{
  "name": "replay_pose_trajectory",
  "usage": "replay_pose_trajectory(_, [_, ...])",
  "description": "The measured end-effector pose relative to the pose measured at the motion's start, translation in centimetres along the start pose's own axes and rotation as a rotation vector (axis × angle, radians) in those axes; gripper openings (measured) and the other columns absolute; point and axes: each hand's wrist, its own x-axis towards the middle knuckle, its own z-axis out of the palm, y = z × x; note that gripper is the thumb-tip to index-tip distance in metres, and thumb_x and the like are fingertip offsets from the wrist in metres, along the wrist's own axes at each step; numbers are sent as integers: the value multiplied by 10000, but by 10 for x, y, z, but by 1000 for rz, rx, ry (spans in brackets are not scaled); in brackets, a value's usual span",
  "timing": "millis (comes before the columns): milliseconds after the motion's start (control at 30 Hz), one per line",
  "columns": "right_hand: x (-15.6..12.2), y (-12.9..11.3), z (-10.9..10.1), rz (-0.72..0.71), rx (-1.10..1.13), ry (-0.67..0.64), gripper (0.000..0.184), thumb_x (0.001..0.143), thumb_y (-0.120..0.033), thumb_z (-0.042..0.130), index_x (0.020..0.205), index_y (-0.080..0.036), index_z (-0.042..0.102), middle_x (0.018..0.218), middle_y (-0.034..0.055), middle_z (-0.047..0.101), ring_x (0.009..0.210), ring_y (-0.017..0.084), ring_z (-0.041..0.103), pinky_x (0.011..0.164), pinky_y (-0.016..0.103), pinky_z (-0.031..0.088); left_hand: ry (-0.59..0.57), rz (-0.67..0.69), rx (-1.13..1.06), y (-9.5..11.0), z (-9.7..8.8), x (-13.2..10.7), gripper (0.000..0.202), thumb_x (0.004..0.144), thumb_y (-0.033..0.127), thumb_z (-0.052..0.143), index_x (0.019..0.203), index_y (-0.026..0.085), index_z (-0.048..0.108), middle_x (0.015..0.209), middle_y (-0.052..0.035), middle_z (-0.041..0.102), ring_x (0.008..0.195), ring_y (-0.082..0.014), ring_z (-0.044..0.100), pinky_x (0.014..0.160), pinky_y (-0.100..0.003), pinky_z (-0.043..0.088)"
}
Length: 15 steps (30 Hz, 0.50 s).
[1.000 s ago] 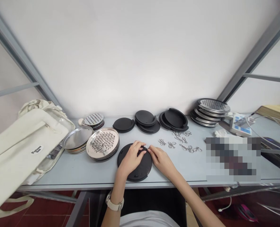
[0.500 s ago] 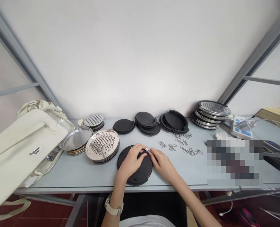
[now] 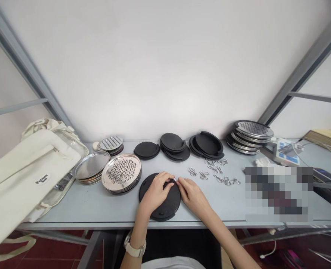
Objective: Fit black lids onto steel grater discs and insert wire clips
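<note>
Evidently a two-handed pinch at the edge of a black round disc [image 3: 165,207].
The left hand [image 3: 155,190] curls over it, pinning it to the surface [image 3: 103,207], while the right hand's [image 3: 192,196] fingers [image 3: 182,183] grasp a small silver clip [image 3: 175,179] against the rim; loose wire clips [image 3: 203,175] lie nearby, within easy reach.

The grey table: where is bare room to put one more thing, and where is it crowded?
Bare tabletop shows between the cream tote bag and the black disc under the left hand, in front of the round graters. Another lies in front of the metal clips, beside the right hand. Crowded: the black discs along the back.
</note>
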Motion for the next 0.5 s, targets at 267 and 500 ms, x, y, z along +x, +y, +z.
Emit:
replay_pose_trajectory(267, [6, 0, -1, 34, 79, -15, 195, 994, -214, 348, 843, -219, 470, 731, 21, 565, 686, 194, 552, 627, 277, 408, -3, -19, -7, -3, 1, -2, 248, 904, 138, 500, 1121, 244, 550, 1129, -23, 563, 983, -170, 601, 907, -325, 464])
replay_pose_trajectory(500, [6, 0, -2, 47, 102, -20, 212, 991, -225, 355, 799, -224, 445, 709, 7, 554, 677, 186, 548, 618, 267, 397, 2, -28, -8, -2, 1, -2, 206, 901, 154, 501, 1083, 232, 559, 1107, -31, 559, 982, -182, 598, 908, -338, 467])
